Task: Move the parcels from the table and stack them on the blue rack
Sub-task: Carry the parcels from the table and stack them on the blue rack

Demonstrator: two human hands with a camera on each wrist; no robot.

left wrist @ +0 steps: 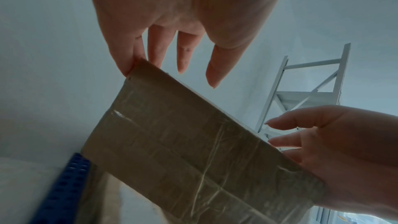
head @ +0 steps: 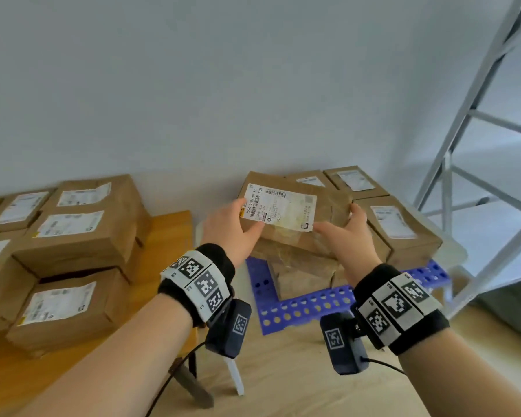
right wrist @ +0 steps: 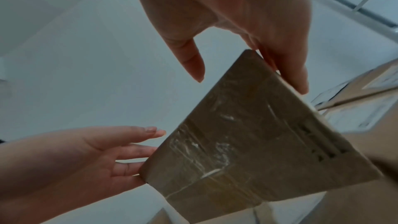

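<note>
A brown cardboard parcel [head: 328,215] with a white label [head: 280,209] sits between my two hands, tilted, just over another taped parcel [head: 298,266] that lies on the blue rack [head: 298,308]. My left hand [head: 232,227] presses its left end with straight fingers, thumb on the label's edge. My right hand [head: 343,230] presses the right end, fingers straight too. In the left wrist view the left hand [left wrist: 172,14] touches a corner of the parcel [left wrist: 193,151]. The right hand [right wrist: 237,6] in the right wrist view lies flat along the edge of the parcel [right wrist: 247,142].
Several labelled parcels [head: 73,230] are stacked on the orange wooden table [head: 169,230] at left. More parcels [head: 400,224] stand on the rack's right and back, against the wall. A white metal shelf frame [head: 463,145] rises at the right. Pale wooden floor lies in front of the rack.
</note>
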